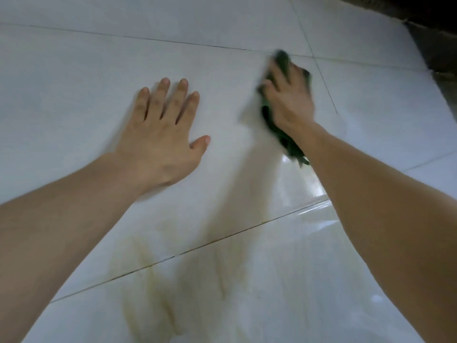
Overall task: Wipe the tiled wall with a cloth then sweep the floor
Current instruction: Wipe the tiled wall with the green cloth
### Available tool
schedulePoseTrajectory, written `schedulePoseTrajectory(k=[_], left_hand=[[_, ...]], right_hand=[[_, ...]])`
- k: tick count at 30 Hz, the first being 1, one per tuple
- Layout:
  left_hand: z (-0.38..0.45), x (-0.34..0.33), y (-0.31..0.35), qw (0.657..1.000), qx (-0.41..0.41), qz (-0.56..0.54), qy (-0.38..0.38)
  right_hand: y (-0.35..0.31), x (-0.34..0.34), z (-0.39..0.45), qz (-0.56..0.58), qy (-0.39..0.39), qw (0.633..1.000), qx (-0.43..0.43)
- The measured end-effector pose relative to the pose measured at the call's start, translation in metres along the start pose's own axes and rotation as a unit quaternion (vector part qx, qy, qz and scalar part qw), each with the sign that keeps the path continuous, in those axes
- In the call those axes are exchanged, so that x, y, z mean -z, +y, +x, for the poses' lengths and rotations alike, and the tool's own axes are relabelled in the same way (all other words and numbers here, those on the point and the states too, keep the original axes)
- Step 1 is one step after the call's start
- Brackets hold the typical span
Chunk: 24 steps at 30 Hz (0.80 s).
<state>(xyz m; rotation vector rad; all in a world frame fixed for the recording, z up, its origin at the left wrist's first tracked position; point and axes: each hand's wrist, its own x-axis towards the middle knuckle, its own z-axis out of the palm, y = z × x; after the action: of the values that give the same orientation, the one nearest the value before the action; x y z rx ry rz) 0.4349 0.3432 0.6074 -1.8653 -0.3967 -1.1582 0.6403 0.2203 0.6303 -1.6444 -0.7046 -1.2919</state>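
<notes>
White glossy wall tiles (86, 78) with thin dark grout lines fill the view. My right hand (290, 100) presses a dark green cloth (282, 134) flat against the wall near a grout crossing, and both are blurred by motion. The cloth sticks out above my fingers and trails below my wrist. My left hand (163, 129) rests flat on the tile to the left, fingers spread, holding nothing. Faint yellowish streaks (148, 280) mark the tiles lower down, between my forearms.
A dark rough edge (435, 33) borders the tiles at the top right corner. A bright reflection (304, 189) shines on the tile under my right forearm.
</notes>
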Motion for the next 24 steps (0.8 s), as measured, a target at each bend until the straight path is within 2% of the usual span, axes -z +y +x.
schedulePoseTrajectory(k=[1,3,5,8,9,10,12,15,16,17,18,19,20,21,22,24], left_hand=[[0.0,0.0,0.0,1.0,0.002,0.002,-0.003],[0.001,0.002,0.0,1.0,0.01,0.0,-0.012],[0.0,0.004,0.001,1.0,0.012,-0.005,-0.022],[-0.001,0.005,0.003,1.0,0.004,-0.002,-0.018],[-0.001,0.004,0.003,1.0,0.002,-0.001,-0.018],[0.0,0.004,0.003,1.0,0.002,0.001,-0.018],[-0.001,0.004,0.002,1.0,0.002,0.001,-0.025],[0.003,0.005,0.0,1.0,0.002,0.002,-0.031],[0.002,0.005,0.0,0.999,0.006,-0.003,-0.038],[0.002,0.006,0.001,0.999,0.008,-0.008,-0.043],[0.002,0.007,0.001,0.999,0.008,-0.012,-0.045],[0.0,0.009,0.001,0.999,0.005,-0.014,-0.046],[-0.002,0.011,0.002,0.999,-0.003,-0.015,-0.043],[-0.006,0.012,0.003,0.999,-0.012,-0.012,-0.037],[-0.009,0.012,0.004,0.999,-0.016,-0.008,-0.029],[-0.017,0.013,0.006,0.999,-0.002,-0.01,-0.035]], right_hand=[[-0.022,0.002,0.004,0.015,-0.022,0.998,0.061],[-0.039,0.005,0.012,0.037,-0.034,0.993,0.106],[-0.012,0.009,0.017,0.048,-0.017,0.999,0.018],[0.06,0.011,0.01,0.073,-0.008,0.971,-0.229],[0.07,0.01,0.003,0.066,-0.013,0.963,-0.26],[0.067,0.009,-0.001,0.056,-0.009,0.965,-0.258],[0.038,0.005,-0.013,0.064,0.013,0.984,-0.167],[0.014,0.002,-0.043,0.054,-0.004,0.997,0.06],[0.026,0.002,-0.054,0.053,-0.009,0.997,0.063],[0.046,0.005,-0.061,0.064,-0.006,0.998,-0.003],[0.069,0.007,-0.066,0.076,0.004,0.991,-0.113],[0.087,0.007,-0.073,0.083,0.003,0.971,-0.224],[0.093,0.007,-0.081,0.073,-0.002,0.958,-0.278],[0.087,0.004,-0.09,0.051,-0.001,0.961,-0.272],[0.074,0.002,-0.098,0.039,0.005,0.977,-0.21],[0.044,0.001,-0.114,0.047,-0.021,0.998,-0.021]])
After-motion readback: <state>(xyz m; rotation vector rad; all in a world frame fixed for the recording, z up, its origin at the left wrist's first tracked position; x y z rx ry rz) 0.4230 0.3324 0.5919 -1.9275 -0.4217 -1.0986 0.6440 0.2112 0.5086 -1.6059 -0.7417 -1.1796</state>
